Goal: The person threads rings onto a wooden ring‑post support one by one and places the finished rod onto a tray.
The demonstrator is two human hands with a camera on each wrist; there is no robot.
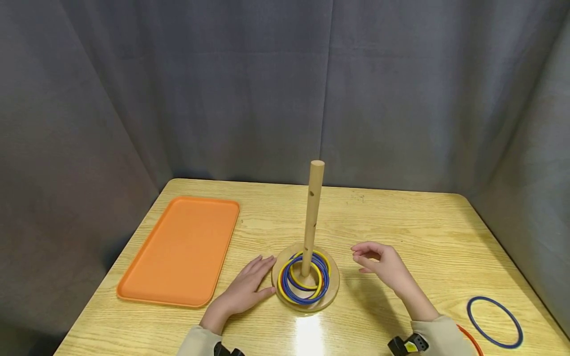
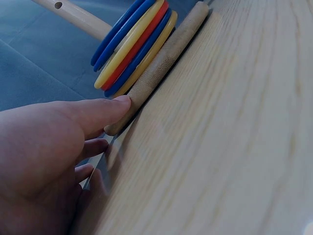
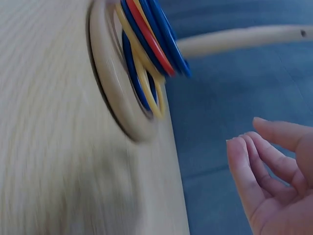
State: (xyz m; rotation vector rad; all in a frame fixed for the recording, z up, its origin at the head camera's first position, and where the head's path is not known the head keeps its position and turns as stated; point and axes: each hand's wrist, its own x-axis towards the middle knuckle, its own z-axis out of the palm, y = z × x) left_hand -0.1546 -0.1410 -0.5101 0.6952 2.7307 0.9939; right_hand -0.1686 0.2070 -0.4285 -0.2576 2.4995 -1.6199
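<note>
A wooden peg (image 1: 313,212) stands upright on a round wooden base (image 1: 335,291). Around its foot lies an uneven pile of blue, yellow and red rings (image 2: 134,44), some of them tilted. My left hand (image 1: 245,291) lies beside the base with its fingers stretched out; in the left wrist view the thumb touches the base's edge. To the right of the peg, my right hand (image 1: 383,264) hovers above the table. Its fingers are loosely bent and nothing is between fingers and thumb, as the right wrist view also shows.
An orange tray (image 1: 182,252) lies on the left of the wooden table (image 1: 401,212). At the right front are a blue ring (image 1: 520,333) and a red ring (image 1: 471,337), the latter partly hidden by the right sleeve. Grey curtains (image 1: 245,99) stand behind the table.
</note>
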